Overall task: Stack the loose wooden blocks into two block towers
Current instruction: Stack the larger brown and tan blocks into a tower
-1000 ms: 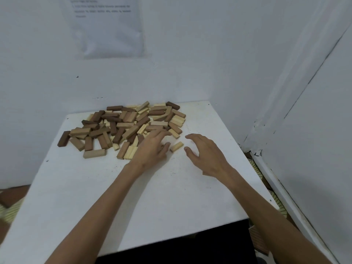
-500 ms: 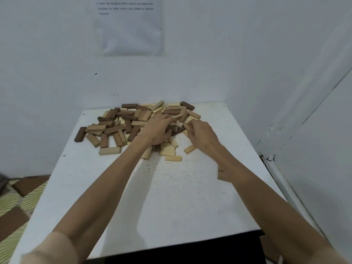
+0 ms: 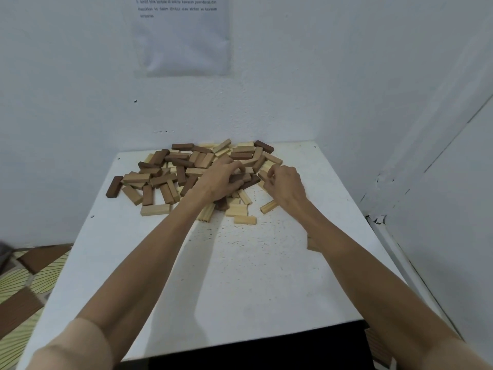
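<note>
A pile of loose light and dark wooden blocks [image 3: 186,166] covers the far part of the white table [image 3: 234,276]. My left hand [image 3: 220,181] lies on the pile's near right side, its fingers curled round dark blocks [image 3: 244,178]. Just to its right, my right hand [image 3: 286,186] pinches the end of a brown block [image 3: 262,175] at the pile's edge. Single light blocks [image 3: 245,219] lie on the table in front of the hands. Another block [image 3: 310,245] shows partly from under my right forearm. No tower stands anywhere.
White walls close off the table at the back and right, with a printed sheet [image 3: 184,36] on the back wall. The table's front edge [image 3: 240,340] is near me. A patterned floor mat [image 3: 24,287] lies at the left.
Both hands have moved forward from the bare table into the near right side of the pile and closed on blocks. A light block now lies loose in front of the pile.
</note>
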### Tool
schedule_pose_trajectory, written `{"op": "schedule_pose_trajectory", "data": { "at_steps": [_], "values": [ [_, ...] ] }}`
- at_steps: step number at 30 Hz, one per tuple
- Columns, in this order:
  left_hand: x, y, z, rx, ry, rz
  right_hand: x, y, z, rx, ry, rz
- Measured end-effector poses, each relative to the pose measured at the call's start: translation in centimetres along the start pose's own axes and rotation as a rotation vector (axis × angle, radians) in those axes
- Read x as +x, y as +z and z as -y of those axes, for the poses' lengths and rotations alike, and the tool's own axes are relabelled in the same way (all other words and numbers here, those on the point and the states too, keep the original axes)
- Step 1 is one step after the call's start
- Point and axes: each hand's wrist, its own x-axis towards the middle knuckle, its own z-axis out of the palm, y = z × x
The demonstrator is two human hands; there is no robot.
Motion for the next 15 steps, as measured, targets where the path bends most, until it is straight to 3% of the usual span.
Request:
{"op": "schedule_pose_trajectory", "data": {
  "at_steps": [11,15],
  "values": [
    [-6.3,-1.9,-3.2,-0.135,0.03,-0.138,-8.3,-3.6,3.1,0.054,-0.107,0.005],
    [-10.1,-1.9,-4.9,-0.126,0.031,-0.106,-12.8,-4.2,3.8,0.074,-0.172,0.056]
  ]
}}
